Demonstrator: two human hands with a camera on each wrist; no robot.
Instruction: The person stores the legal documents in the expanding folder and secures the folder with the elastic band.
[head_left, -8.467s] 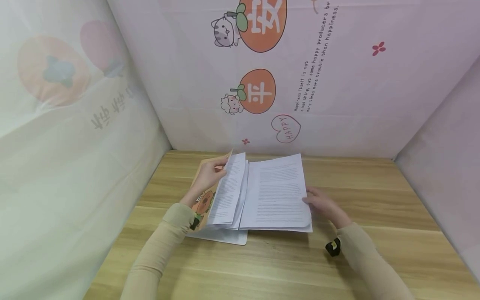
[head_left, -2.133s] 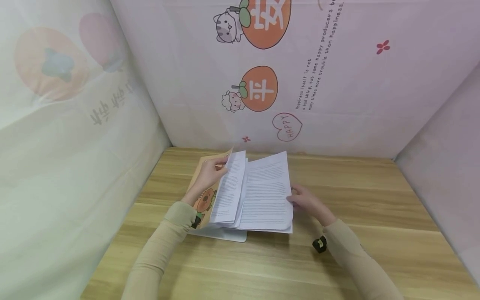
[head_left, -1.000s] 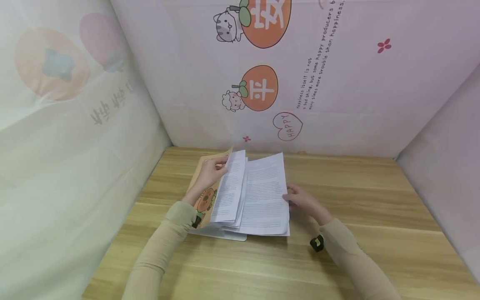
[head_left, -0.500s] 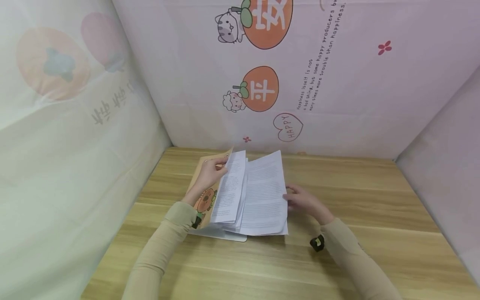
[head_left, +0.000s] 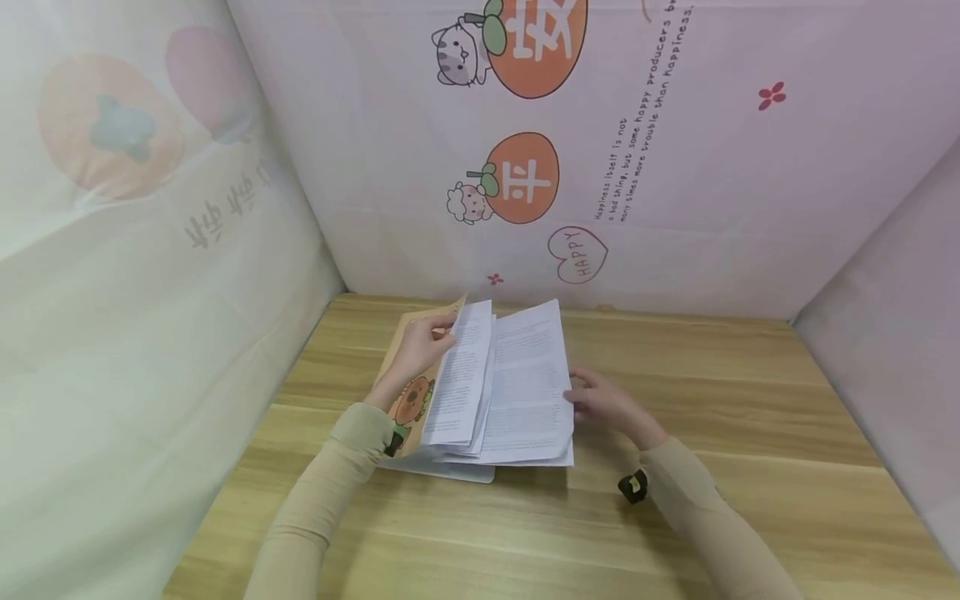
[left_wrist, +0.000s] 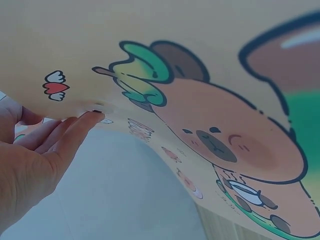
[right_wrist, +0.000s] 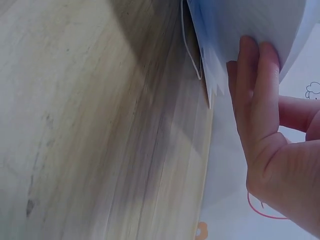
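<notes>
A tan folder (head_left: 414,404) with a cartoon capybara stands partly open on the table, its pale back part (head_left: 461,471) lying flat under it. My left hand (head_left: 420,343) pinches the raised cover's top edge; in the left wrist view the thumb and fingers of this hand (left_wrist: 37,155) hold the cover (left_wrist: 210,125) along its edge. Several printed sheets (head_left: 528,379) spread out to the right from inside the folder. At their right edge, my right hand (head_left: 606,404) pinches the sheets between thumb and fingers. The right wrist view shows its fingers (right_wrist: 265,90) behind the paper (right_wrist: 240,25).
The wooden table (head_left: 712,400) extends right and in front of the folder. A printed cloth wall (head_left: 675,258) rises behind the table, with further cloth walls at the left (head_left: 150,333) and right (head_left: 900,250).
Since the oldest frame, my right hand has moved left, drawing the sheets' right edge closer to the folder. In the last second it shifts only slightly. My left hand keeps its hold on the cover.
</notes>
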